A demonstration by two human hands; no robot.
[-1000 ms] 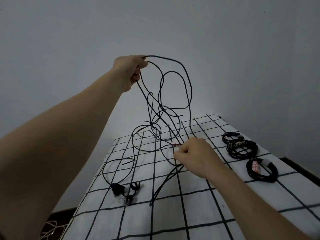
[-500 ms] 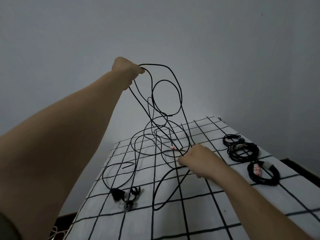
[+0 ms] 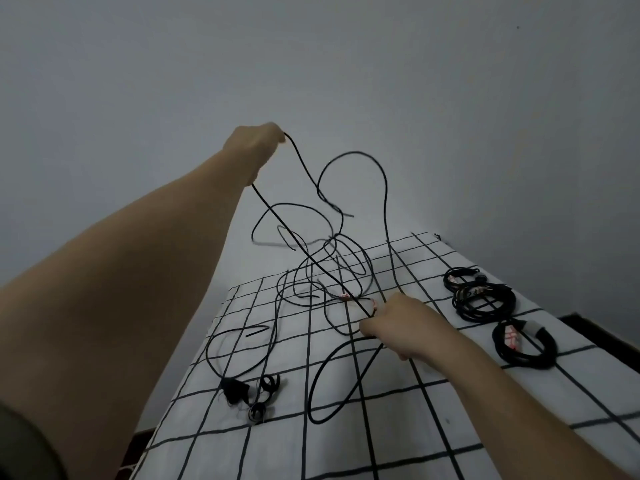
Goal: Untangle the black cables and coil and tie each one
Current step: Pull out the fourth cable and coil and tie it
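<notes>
A tangle of thin black cables (image 3: 325,258) hangs in loops between my two hands above a white cloth with a black grid (image 3: 381,427). My left hand (image 3: 254,143) is raised high and grips one cable. Lower down, near the cloth, my right hand (image 3: 403,325) holds a cable that runs taut up to the left hand. Loose loops lie on the cloth at left (image 3: 242,348) and in front (image 3: 332,386). Three coiled, tied cables (image 3: 485,299) lie in a row at the right.
Small black ties and rings (image 3: 252,393) sit on the cloth at front left. Red-and-white twist ties (image 3: 344,295) lie under the tangle. The cloth's left edge drops off to a dark floor (image 3: 138,445). A plain grey wall stands behind.
The upper loops slipped from my left hand and dropped toward the cloth. A single strand now runs from that hand. My right hand stays low on its cable.
</notes>
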